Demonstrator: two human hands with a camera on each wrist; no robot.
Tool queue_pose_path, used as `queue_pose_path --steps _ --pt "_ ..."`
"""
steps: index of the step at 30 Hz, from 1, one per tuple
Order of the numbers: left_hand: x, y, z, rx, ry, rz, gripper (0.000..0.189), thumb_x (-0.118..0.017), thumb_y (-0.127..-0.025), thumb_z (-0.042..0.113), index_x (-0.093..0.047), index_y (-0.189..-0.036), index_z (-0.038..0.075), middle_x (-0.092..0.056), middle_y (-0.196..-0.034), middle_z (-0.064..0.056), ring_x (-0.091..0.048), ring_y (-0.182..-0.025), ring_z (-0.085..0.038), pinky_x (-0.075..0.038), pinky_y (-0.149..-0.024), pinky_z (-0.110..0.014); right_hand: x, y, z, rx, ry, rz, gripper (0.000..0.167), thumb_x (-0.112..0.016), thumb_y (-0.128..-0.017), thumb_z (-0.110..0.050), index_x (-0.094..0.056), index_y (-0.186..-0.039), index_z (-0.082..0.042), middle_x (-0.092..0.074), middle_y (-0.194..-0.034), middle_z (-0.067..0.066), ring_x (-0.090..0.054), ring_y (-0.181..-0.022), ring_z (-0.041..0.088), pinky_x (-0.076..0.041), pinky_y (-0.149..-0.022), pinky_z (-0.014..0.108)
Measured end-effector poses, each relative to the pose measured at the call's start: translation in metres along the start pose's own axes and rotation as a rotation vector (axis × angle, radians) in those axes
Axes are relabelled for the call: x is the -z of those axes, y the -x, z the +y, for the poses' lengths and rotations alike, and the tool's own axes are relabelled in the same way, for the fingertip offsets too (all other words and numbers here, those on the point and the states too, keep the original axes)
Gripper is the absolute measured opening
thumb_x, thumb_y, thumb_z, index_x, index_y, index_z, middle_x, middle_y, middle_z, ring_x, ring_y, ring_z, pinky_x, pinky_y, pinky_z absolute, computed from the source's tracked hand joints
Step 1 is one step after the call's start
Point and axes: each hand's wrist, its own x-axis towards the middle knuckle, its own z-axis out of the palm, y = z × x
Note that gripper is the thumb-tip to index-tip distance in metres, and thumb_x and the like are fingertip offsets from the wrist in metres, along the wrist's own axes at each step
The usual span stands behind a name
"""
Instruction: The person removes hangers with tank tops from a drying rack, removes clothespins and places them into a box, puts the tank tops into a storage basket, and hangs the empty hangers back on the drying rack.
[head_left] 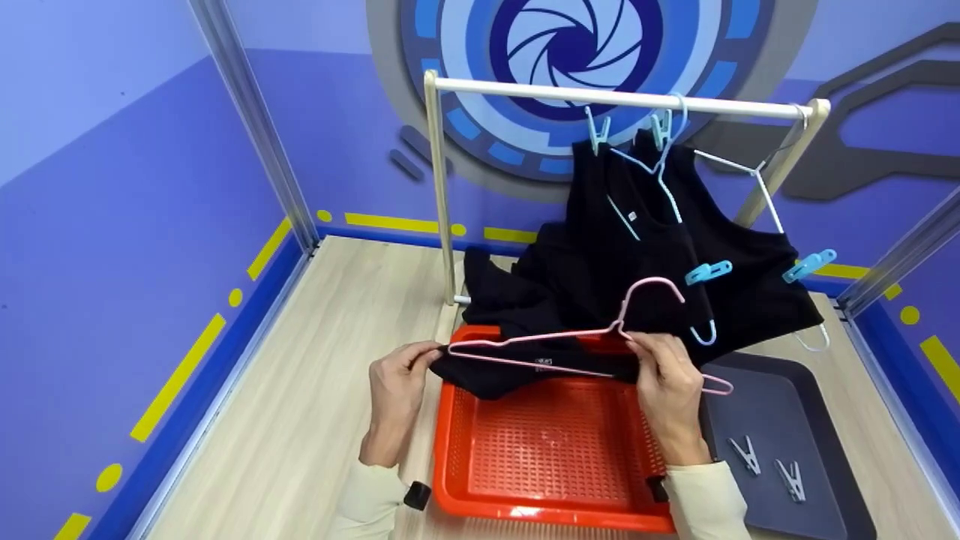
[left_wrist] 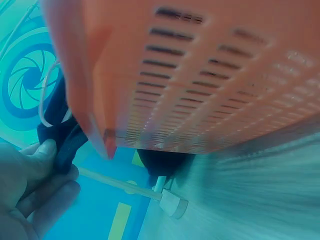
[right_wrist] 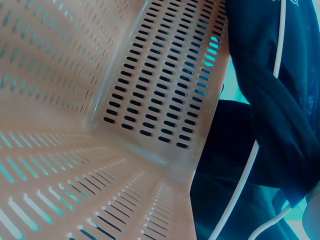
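Note:
My left hand (head_left: 400, 379) pinches one end of a black garment (head_left: 484, 384) between thumb and fingers, beside the left loop of a pink hanger (head_left: 559, 335). The right hand (head_left: 667, 382) grips the same cloth just below the hanger's neck, its fingers overlapping the hanger's right arm. Part of the cloth is stretched between both hands, above the red basket's far edge. In the left wrist view, black fabric (left_wrist: 62, 145) is bunched in the fingertips. The right wrist view shows the pink hanger wire (right_wrist: 240, 187) crossing the dark cloth (right_wrist: 272, 107).
The red basket (head_left: 551, 517) stands below the hands. Behind it, a wooden rack (head_left: 517, 91) carries black tops (head_left: 637, 240) on a blue hanger and a white hanger, with blue clothespins (head_left: 709, 272). To the right, a dark tray (head_left: 720, 502) holds grey clothespins (head_left: 791, 480).

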Motion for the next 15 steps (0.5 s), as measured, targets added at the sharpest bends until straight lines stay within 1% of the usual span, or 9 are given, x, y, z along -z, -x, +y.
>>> queue_pose_path --steps 3,5,8,10,12,13,15 --pt "-0.002 0.0 0.002 0.018 0.004 -0.031 0.007 -0.088 -0.087 0.006 -0.086 -0.093 0.009 -0.08 -0.09 -0.001 -0.076 -0.08 -0.016 -0.061 -0.07 -0.034 0.001 -0.001 -0.001 -0.012 -0.004 0.007 0.034 -0.077 -0.071 0.03 -0.078 -0.093 0.005 -0.073 -0.084 0.014 -0.064 -0.078 0.032 -0.048 -0.085 0.018" --pt "-0.003 0.0 0.003 0.025 0.03 -0.073 0.007 -0.088 -0.087 0.007 -0.086 -0.093 0.009 -0.08 -0.088 0.0 -0.075 -0.076 -0.015 -0.058 -0.067 -0.029 0.001 -0.002 -0.003 -0.018 -0.007 0.018 0.033 -0.076 -0.071 0.031 -0.078 -0.093 0.006 -0.072 -0.084 0.015 -0.064 -0.078 0.033 -0.048 -0.086 0.018" --pt "-0.005 0.001 0.005 0.044 0.115 -0.153 0.009 -0.088 -0.088 0.008 -0.085 -0.096 0.006 -0.08 -0.087 -0.001 -0.074 -0.074 -0.016 -0.057 -0.066 -0.022 0.001 -0.005 -0.008 -0.028 -0.012 0.043 0.032 -0.076 -0.071 0.031 -0.077 -0.093 0.007 -0.072 -0.084 0.017 -0.064 -0.079 0.034 -0.048 -0.087 0.018" --pt "-0.006 0.001 0.007 0.061 0.183 -0.195 0.012 -0.087 -0.089 0.006 -0.084 -0.099 0.003 -0.08 -0.088 -0.003 -0.075 -0.075 -0.02 -0.058 -0.068 -0.022 0.002 -0.008 -0.011 -0.03 -0.015 0.053 0.031 -0.076 -0.072 0.03 -0.077 -0.093 0.008 -0.072 -0.083 0.018 -0.064 -0.079 0.034 -0.048 -0.087 0.018" --pt "-0.006 0.0 0.009 0.061 0.208 -0.187 0.015 -0.085 -0.09 0.003 -0.082 -0.104 0.0 -0.08 -0.092 -0.006 -0.077 -0.078 -0.023 -0.061 -0.071 -0.025 0.002 -0.01 -0.015 -0.026 -0.021 0.05 0.029 -0.076 -0.072 0.03 -0.076 -0.093 0.009 -0.072 -0.083 0.018 -0.064 -0.078 0.035 -0.048 -0.087 0.018" --pt "-0.006 -0.001 0.01 0.052 0.213 -0.167 0.018 -0.084 -0.09 -0.001 -0.081 -0.107 -0.001 -0.08 -0.094 -0.008 -0.077 -0.08 -0.024 -0.062 -0.072 -0.027 0.002 -0.012 -0.016 -0.022 -0.025 0.043 0.029 -0.076 -0.072 0.03 -0.076 -0.093 0.009 -0.072 -0.083 0.018 -0.064 -0.078 0.035 -0.048 -0.086 0.018" --pt "-0.005 -0.004 0.012 0.007 0.181 -0.107 0.023 -0.082 -0.089 -0.006 -0.08 -0.111 -0.002 -0.08 -0.098 -0.01 -0.078 -0.084 -0.026 -0.063 -0.075 -0.031 0.002 -0.013 -0.018 -0.009 -0.037 0.027 0.031 -0.076 -0.071 0.031 -0.077 -0.092 0.009 -0.072 -0.082 0.018 -0.064 -0.077 0.035 -0.049 -0.086 0.018"
